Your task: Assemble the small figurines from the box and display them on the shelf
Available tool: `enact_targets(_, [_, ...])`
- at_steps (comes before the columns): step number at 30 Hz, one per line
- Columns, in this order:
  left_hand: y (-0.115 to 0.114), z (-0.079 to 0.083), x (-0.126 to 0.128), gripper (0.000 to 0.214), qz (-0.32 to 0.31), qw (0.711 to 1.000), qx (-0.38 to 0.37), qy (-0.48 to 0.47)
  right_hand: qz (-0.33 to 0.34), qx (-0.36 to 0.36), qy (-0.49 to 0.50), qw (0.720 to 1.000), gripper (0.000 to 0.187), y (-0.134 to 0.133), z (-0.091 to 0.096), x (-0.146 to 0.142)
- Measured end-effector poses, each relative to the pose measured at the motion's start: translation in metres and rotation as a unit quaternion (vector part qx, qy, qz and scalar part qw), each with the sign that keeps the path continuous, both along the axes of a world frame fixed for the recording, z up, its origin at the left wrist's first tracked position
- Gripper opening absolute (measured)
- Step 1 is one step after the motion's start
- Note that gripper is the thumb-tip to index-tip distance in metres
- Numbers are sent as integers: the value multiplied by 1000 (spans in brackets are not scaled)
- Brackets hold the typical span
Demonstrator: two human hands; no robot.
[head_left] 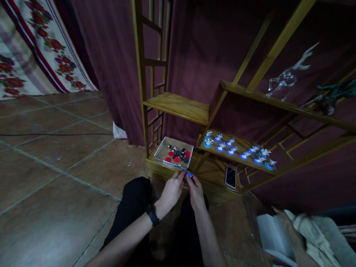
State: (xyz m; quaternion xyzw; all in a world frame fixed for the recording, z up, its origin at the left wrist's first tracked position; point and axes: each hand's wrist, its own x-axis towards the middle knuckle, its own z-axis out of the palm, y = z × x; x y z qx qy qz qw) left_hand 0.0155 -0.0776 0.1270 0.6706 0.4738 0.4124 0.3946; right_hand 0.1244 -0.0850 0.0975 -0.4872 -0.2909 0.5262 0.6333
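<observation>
My left hand (172, 188), with a dark watch on its wrist, and my right hand (196, 188) meet in front of the low shelf. Both are closed on a small purple-blue piece (188, 174), its shape mostly covered by fingers. A bit of red shows by the left fingertips; what it belongs to cannot be made out. Just beyond my hands, a shallow cardboard box (159, 152) holds several dark figurines (180, 153) and red discs (176, 159). On the shelf to the right stand several small figurines (231, 150) on blue and purple round bases.
A phone (230, 177) lies on the bottom shelf. Wooden shelf bars (139, 74) rise at the left, and a glass deer (286, 79) stands on an upper shelf. At lower right, another person's arm (292, 233) is beside a white box (274, 235). A cable (55, 134) crosses the tiled floor.
</observation>
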Motion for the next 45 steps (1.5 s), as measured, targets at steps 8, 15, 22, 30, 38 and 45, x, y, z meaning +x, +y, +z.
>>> enact_targets(8, [-4,-2,3,48,-41,991,43,119,-34,-9,24,999,31,1,-6,4])
enact_targets(15, [-4,-4,6,45,-55,989,58,124,-33,-10,10,999,28,0,-5,6])
enact_targets(22, [-3,2,3,48,-77,987,61,128,-19,-17,34,999,28,1,-5,9])
enact_targets(30, [21,-5,7,24,-7,993,-76,-95,6,-3,-23,1000,34,-3,6,13])
enact_targets(38, [36,-9,2,15,-13,855,-362,-372,19,20,-38,999,31,-4,13,19])
enact_targets(45, [32,-10,4,9,-20,828,-397,-396,17,29,-69,997,22,-1,13,21])
